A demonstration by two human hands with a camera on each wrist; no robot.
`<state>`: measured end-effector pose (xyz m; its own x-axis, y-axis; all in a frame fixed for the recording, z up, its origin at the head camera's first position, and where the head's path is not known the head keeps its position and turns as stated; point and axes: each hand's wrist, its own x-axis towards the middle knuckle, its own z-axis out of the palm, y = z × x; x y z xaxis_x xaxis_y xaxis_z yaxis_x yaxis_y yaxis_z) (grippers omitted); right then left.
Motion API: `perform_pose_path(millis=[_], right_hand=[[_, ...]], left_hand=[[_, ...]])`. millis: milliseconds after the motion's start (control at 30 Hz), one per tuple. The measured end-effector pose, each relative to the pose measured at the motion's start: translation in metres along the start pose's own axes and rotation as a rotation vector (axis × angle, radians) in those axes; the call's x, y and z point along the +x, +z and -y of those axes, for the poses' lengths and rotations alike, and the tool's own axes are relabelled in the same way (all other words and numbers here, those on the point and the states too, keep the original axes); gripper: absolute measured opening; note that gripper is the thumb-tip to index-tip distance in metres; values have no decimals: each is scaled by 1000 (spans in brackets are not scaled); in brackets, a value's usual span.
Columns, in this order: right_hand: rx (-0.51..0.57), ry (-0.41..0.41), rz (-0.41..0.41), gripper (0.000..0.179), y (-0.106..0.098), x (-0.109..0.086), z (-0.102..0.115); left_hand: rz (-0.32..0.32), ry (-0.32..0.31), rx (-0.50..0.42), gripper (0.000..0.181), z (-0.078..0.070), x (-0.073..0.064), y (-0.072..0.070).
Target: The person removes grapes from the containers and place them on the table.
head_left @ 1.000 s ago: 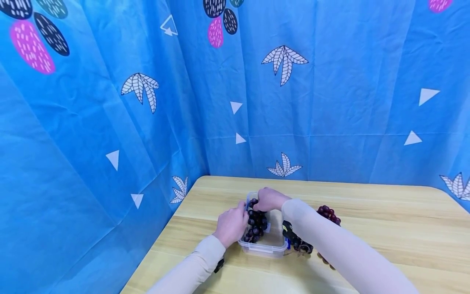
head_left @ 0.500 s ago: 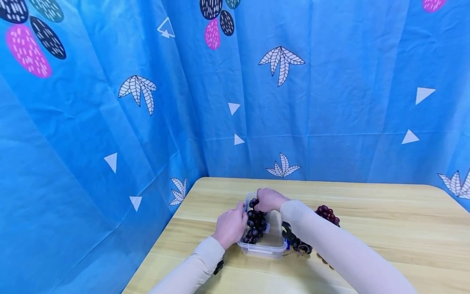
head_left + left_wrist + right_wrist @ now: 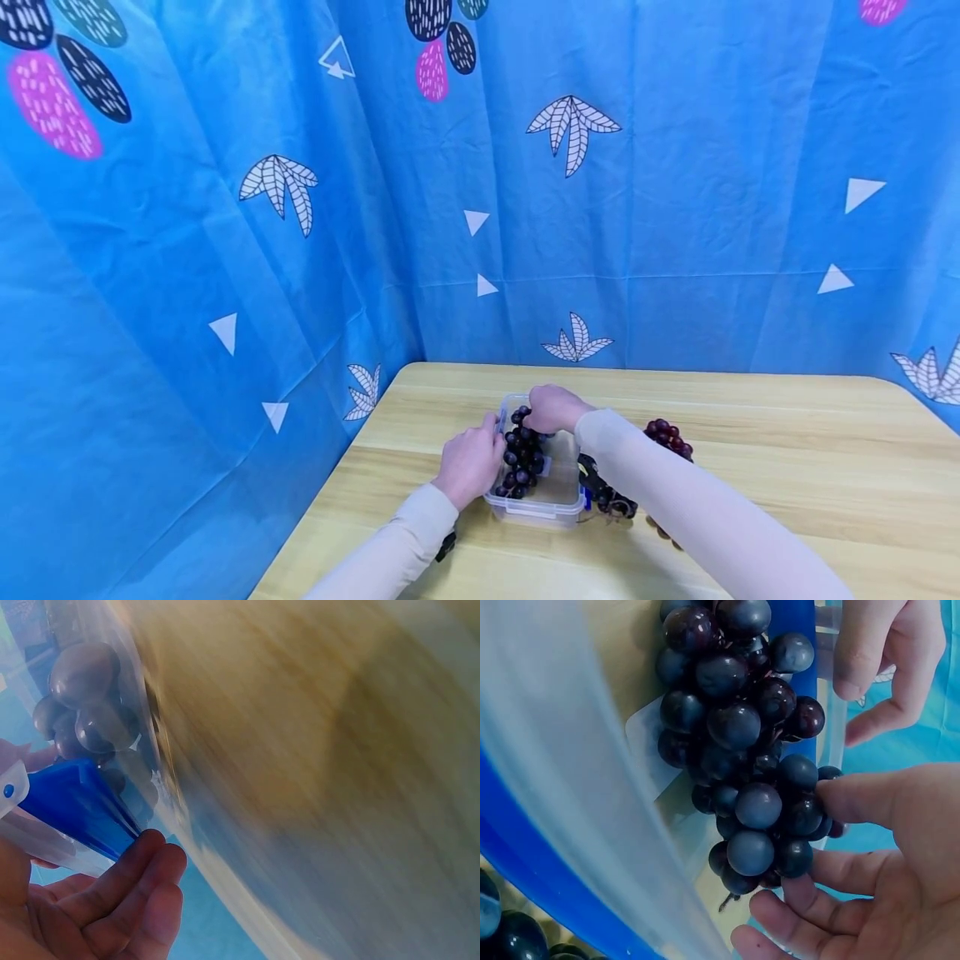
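Note:
A clear plastic food container (image 3: 536,507) with blue latches stands on the table, a bunch of dark grapes (image 3: 522,458) lying along its left side. My left hand (image 3: 471,458) grips the container's left wall, thumb at the rim. In the left wrist view its fingertips (image 3: 150,847) touch the blue latch (image 3: 82,802), which hangs outward. Reaching in from the right, my right hand (image 3: 557,408) holds the far end of the bunch. The right wrist view shows the thumb (image 3: 862,796) and fingers on either side of the grapes (image 3: 754,806).
Right of the container, partly under my right forearm, lies another dark bunch (image 3: 611,500). Further right is a reddish bunch (image 3: 671,437), partly hidden by the sleeve. The wooden table (image 3: 787,450) meets a blue patterned curtain (image 3: 712,208) at the back and left.
My right hand has shifted very slightly to the right at the far end of the bunch. The left hand keeps its place on the container. The head view has tilted a little.

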<state>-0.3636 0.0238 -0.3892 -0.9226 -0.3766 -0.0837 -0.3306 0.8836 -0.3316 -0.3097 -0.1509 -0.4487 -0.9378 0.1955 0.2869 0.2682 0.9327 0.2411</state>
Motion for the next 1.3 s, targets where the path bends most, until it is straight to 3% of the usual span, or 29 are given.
perform_pose_path(millis=[267,467,633,800,933,1133,1300], right_hand=[[-60,11,-36,27,3,-2,0],[9,-28,-3,35,5,-1,0],[81,-28,38,32,5,1,-1],[92,-62,51,34,5,3,-3],[140,-59,56,16,3,1,-2],[242,-29,106,52,1,-2,2],[225,-66,132,50,1,-5,4]], left_hand=[[-12,-11,8,29,-1,0,0],[-26,-9,22,21,0,0,2],[-19,-5,21,21,0,1,2],[-15,-1,25,21,-1,1,1],[-21,1,29,21,-1,1,0],[-16,-5,40,26,0,1,1],[-30,4,35,26,0,0,1]])
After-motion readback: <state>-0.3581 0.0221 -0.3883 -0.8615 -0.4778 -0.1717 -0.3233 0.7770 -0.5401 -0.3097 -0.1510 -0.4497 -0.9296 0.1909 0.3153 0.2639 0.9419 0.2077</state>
